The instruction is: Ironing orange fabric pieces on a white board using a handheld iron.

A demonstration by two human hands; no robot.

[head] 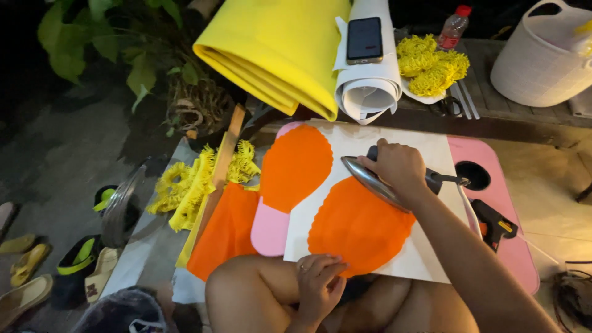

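Right hand [399,166] gripping an iron [376,180] on orange fabric [357,225] over white paper [401,139], left hand [317,283] loosely curled at the fabric's near edge, pink tabletop [493,203], yellow roll [274,46] far, sandals [24,271] on dark ground left.

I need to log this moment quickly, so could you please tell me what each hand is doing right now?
Left hand: not gripping, fingers resting at the edge of the orange scalloped piece.
Right hand: closed around the handle of the iron.

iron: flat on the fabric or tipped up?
Tipped. The right hand grips the iron by its handle, with the shiny soleplate angled toward the camera and only its lower edge near the orange fabric.
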